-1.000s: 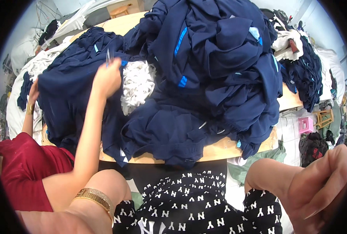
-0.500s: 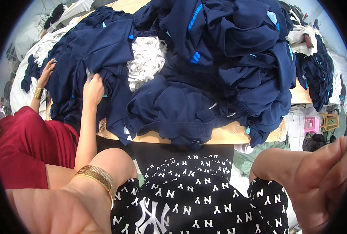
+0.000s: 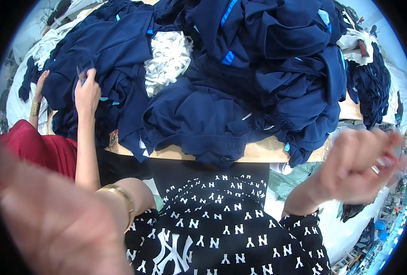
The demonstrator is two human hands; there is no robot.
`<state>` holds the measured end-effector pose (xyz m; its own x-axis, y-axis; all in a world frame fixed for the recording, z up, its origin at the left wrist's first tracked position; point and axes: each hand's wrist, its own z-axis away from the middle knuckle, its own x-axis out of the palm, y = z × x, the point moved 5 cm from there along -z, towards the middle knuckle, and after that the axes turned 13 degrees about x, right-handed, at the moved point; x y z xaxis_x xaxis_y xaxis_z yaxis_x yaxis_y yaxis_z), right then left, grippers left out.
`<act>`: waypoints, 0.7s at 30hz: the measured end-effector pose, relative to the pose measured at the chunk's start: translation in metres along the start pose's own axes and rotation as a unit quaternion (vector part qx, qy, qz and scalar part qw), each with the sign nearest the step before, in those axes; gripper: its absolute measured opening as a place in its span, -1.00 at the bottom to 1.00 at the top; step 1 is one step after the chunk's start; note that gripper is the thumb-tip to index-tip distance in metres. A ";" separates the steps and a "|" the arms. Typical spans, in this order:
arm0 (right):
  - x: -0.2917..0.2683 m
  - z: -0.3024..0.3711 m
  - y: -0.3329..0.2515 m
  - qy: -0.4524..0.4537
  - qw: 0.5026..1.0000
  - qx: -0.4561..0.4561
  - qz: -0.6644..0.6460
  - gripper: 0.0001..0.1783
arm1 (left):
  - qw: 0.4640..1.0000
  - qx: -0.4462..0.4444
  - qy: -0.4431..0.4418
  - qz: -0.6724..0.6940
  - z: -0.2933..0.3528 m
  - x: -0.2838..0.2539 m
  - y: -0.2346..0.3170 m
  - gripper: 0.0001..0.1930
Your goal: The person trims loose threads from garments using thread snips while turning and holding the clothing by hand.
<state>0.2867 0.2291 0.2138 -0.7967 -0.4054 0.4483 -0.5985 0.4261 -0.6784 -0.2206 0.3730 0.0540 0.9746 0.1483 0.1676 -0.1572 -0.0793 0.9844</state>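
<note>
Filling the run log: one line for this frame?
left hand: raised, blurred, empty | right hand: raised off table, blurred | navy garments: piled | co-worker's hand: on pile

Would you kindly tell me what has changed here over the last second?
The left hand has risen close to the camera; the right hand has lifted too, both empty. The co-worker's hand slid left over the navy garments. The pile and white bundle stayed.

Black white-patterned top (image 3: 221,233), gold bracelet (image 3: 121,195), finger ring (image 3: 375,169).
</note>
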 end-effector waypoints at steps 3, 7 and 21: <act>-0.044 0.042 0.091 0.194 0.933 0.246 0.179 -0.80 | 0.903 0.423 -0.064 -0.025 0.151 0.206 0.066 -0.62; -0.090 0.105 0.165 0.146 0.771 0.473 0.400 -0.65 | 0.947 0.175 -0.211 -0.166 0.147 0.247 -0.024 -0.74; -0.088 0.104 0.188 0.254 0.855 0.421 0.167 -0.79 | 0.908 0.163 -0.287 -0.258 0.132 0.244 -0.053 -0.72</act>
<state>0.2528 0.2606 -0.0142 -0.9731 0.1192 0.1974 -0.2280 -0.3697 -0.9007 0.0466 0.2831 0.0360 0.8419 -0.2831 -0.4593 0.3081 -0.4465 0.8401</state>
